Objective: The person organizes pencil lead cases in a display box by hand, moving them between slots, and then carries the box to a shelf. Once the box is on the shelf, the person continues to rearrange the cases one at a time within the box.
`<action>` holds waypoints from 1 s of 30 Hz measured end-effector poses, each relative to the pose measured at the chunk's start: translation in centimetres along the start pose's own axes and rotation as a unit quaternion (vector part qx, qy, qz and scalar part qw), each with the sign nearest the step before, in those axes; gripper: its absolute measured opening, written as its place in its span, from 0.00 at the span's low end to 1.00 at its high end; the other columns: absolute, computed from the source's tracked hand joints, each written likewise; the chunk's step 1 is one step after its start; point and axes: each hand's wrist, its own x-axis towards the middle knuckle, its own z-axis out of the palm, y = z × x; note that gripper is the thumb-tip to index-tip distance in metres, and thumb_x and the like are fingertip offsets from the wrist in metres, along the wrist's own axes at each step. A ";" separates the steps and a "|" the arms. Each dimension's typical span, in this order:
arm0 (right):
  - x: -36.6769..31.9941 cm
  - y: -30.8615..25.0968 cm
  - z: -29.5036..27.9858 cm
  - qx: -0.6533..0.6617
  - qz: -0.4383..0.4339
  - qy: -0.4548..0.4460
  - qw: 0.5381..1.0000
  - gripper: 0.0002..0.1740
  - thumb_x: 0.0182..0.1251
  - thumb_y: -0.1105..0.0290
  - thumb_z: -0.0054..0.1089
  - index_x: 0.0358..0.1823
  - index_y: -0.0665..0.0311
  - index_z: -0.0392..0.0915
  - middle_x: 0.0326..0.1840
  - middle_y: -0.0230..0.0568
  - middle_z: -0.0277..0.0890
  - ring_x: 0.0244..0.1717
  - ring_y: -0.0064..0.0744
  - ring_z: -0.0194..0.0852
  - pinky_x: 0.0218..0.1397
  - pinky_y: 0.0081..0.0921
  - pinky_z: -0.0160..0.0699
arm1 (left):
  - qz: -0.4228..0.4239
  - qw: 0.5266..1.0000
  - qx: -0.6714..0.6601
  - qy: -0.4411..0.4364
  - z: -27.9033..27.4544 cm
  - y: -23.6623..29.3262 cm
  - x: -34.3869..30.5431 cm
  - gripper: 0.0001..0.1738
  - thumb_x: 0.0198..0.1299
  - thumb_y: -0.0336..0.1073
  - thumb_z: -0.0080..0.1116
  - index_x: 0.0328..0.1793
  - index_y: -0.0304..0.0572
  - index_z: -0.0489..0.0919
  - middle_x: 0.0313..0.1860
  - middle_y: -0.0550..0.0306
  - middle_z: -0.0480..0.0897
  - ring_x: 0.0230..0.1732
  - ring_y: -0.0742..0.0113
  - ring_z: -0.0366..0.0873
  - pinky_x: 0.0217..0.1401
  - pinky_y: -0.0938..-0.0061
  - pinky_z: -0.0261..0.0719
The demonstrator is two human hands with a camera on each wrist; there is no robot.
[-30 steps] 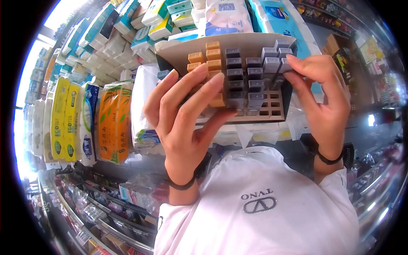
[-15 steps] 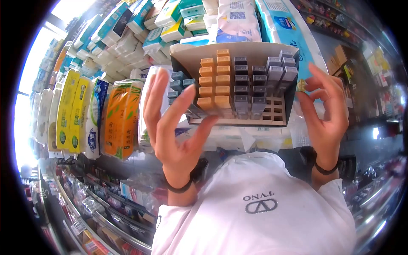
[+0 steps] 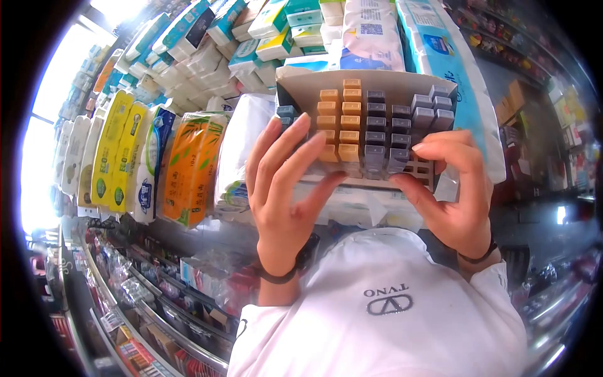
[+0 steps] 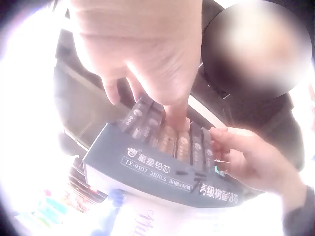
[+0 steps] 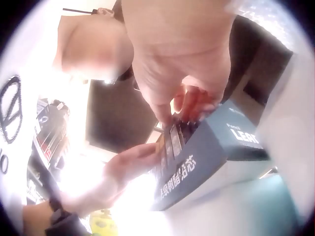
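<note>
A dark cardboard box of pencil lead, its back flap raised, holds upright slim lead cases in a slotted tray. Orange cases fill the middle-left columns, dark grey cases are to their right, and lighter grey cases stand at the back right. My right hand has its thumb and index finger around the front dark case of the right dark column. Over the left side, my left hand spreads loosely bent fingers, fingertips right at the front orange cases. It partly hides teal cases.
Tissue packs surround the box: an orange pack and yellow packs on the left, a pink-white pack behind, a long blue pack at right. Bare tray slots show at the front right. Stocked shelves stand lower left.
My right hand has left a light grey case at the back right, drawn off the box, and come in to a front dark case. The left hand lifted away, then came back over the orange cases.
</note>
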 end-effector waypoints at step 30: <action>2.4 -0.7 -4.2 0.012 -0.071 0.130 0.989 0.14 0.68 0.77 0.62 0.53 0.74 0.75 0.41 0.47 0.80 0.34 0.31 0.73 0.40 0.24 0.70 | -0.001 1.000 0.003 0.004 0.2 -0.2 -0.1 0.35 0.47 0.28 0.83 0.65 0.52 0.84 0.71 0.57 0.83 0.77 0.49 0.72 0.80 0.59 0.68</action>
